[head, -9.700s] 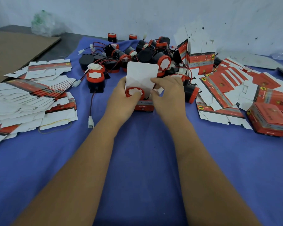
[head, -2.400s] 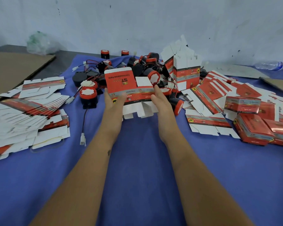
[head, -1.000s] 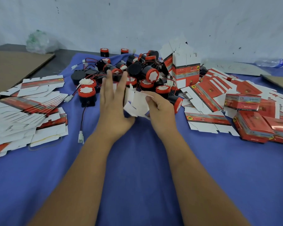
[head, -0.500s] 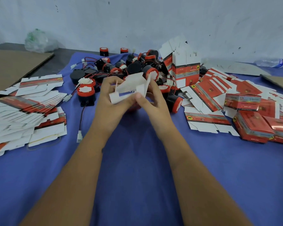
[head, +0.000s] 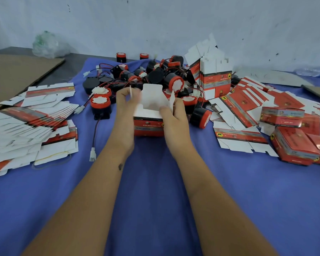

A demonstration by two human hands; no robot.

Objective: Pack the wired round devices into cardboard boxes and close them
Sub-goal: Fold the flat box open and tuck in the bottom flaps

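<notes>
Cardboard box upright on cloth, flaps open, both hands gripping its sides

Two hands, left and right, with one opened box between them. Closed red boxes at right: at least three, the edge hiding any more. Round devices: two standing apart at the back, one apart at left, the heaped rest too tangled to count. Flat box blanks: one fanned stack at left, one upright bundle, several loose at right. One plastic bottle. One plastic bag.
</notes>
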